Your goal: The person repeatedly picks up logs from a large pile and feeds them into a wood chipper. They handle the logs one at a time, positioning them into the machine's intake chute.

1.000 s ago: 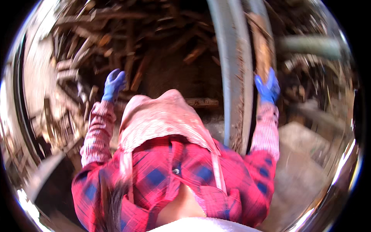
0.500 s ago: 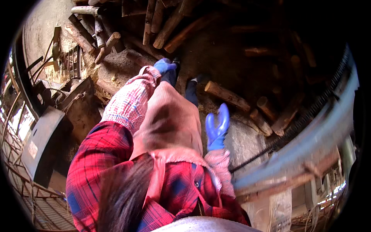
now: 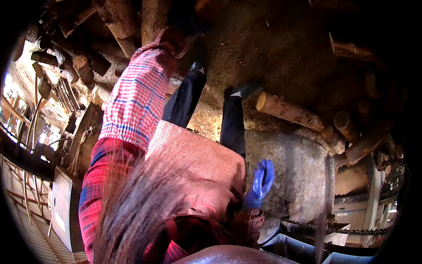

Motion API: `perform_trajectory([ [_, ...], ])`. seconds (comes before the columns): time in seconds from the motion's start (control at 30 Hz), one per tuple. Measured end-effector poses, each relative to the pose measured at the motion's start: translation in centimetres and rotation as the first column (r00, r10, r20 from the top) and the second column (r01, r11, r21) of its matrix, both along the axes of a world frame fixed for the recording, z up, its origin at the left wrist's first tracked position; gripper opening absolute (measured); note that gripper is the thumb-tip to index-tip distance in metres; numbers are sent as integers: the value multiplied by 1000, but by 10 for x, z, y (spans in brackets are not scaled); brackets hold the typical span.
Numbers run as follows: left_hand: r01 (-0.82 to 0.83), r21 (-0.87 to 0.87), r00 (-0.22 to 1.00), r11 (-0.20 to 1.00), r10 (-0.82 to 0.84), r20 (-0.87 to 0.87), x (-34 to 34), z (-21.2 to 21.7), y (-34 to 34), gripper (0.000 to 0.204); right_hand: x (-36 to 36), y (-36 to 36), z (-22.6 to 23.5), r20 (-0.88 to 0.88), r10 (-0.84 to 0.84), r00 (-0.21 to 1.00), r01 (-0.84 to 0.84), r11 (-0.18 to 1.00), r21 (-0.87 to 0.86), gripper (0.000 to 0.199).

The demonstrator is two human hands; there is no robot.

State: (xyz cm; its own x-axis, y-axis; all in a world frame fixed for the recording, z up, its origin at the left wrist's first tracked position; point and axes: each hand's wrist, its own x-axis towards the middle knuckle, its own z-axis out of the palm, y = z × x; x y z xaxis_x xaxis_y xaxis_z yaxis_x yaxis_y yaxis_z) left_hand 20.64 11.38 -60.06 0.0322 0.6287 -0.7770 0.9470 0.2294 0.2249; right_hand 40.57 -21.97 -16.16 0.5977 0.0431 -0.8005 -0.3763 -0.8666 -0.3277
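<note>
Rough brown cut logs [image 3: 285, 110] lie piled on the dirt ahead, none held. Since half a second ago the view has swung down; blue-gloved right hand [image 3: 260, 180] now hangs open, empty, beside the pink apron [image 3: 198, 163]. Left hand is hidden past the checked sleeve [image 3: 136, 97]; grip cannot be told.

Log [image 3: 288, 112]: short, round, pale cut end, brown bark; lying level on ground beside the right foot.
</note>
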Motion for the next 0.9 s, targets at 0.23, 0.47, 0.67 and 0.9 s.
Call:
perform_trajectory([
  [0.23,244,-23,848,969,-202,489,13,115,4,48,-25,50,-9,-169,-101,980,149,942,301,57],
  [0.47,68,-423,442,904,353,825,-8,331,-94,50,-47,126,59,-496,60,866,70,968,241,63],
  [0.67,-227,-707,435,670,719,542,27,610,-98,69,-59,101,223,-654,67,753,389,757,525,54],
  [0.9,63,662,306,747,-646,700,137,761,-46,37,46,137,381,447,259,856,-514,338,788,87],
])
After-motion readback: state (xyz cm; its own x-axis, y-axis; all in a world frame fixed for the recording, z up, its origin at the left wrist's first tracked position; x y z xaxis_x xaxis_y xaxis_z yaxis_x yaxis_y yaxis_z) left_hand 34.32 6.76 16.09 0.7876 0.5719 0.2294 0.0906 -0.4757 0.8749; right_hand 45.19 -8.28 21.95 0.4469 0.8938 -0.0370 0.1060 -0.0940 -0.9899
